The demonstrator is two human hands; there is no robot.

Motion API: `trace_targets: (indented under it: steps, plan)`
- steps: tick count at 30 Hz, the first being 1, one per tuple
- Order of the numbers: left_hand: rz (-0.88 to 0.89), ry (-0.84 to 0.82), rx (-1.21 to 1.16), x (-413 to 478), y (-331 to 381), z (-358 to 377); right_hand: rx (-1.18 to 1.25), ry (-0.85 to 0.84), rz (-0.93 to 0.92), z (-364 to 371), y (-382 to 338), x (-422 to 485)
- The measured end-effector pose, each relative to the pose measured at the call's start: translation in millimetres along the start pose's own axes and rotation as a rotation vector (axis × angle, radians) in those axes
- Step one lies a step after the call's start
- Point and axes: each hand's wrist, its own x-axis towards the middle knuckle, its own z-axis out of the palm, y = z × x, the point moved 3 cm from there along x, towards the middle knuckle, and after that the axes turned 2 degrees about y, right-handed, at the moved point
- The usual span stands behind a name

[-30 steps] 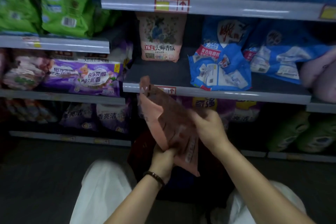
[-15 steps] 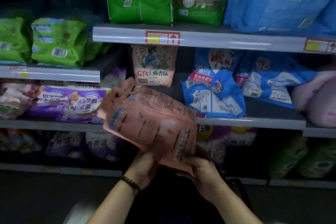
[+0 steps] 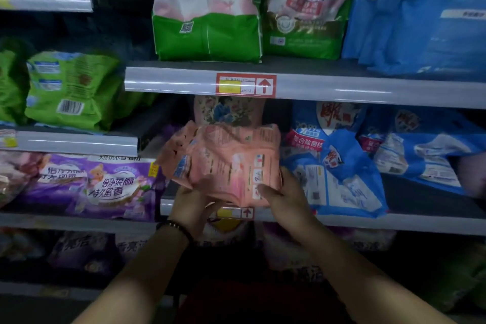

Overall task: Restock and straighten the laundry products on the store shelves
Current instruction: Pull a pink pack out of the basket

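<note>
Restocking: we grip the pink bag [image 3: 228, 158] at its lower edge with left hand [image 3: 192, 200] and right hand [image 3: 285, 198], just in front of the floral bag [image 3: 228, 113]; next, we judge, stand it upright there.

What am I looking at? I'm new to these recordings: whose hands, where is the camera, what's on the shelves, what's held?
No machine here: these are a person's two bare hands. The picture comes from a camera worn on the head, looking at store shelves. The left hand and right hand grip a pink pouch from below, before the middle shelf. Behind it stands a flowered pouch; blue bags lie to its right, a purple bag to its left, green-and-white bags above.
</note>
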Motion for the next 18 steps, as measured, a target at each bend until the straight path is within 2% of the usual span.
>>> trace_targets:
  steps: [2, 3, 4, 6, 10, 15, 17, 18]
  plan:
    - [-0.07, 0.101, 0.107, 17.6, -2.9, -12.1, -0.239, 0.149, -0.108, 4.5, -1.7, 13.8]
    - [-0.101, 0.168, 0.168, 23.3, -6.5, -23.3, -0.343, 0.168, -0.136, 8.6, -1.0, 11.9]
    - [-0.122, 0.225, 0.235, 25.0, -11.8, -33.9, -0.399, 0.129, -0.148, 14.8, 4.4, 5.4]
    - [-0.125, 0.232, 0.259, 20.0, -28.3, -47.4, -0.521, -0.003, -0.198, 27.1, 19.4, -15.9]
    - [-0.189, 0.097, 0.34, 2.4, -49.6, -53.8, -0.682, -0.07, -0.336, 32.8, 41.8, -34.2]
    - [-0.12, -0.113, 0.607, -27.9, -65.9, -41.7, -0.655, -0.201, -0.258, 33.0, 62.2, -49.8]
    - [-0.011, -0.166, 0.695, -42.5, -76.9, -37.8, -0.676, -0.231, -0.272, 29.0, 70.5, -62.4]
    - [-0.06, -0.234, 0.745, -51.4, -81.3, -37.4, -0.684, -0.232, -0.272, 26.3, 77.4, -68.7]
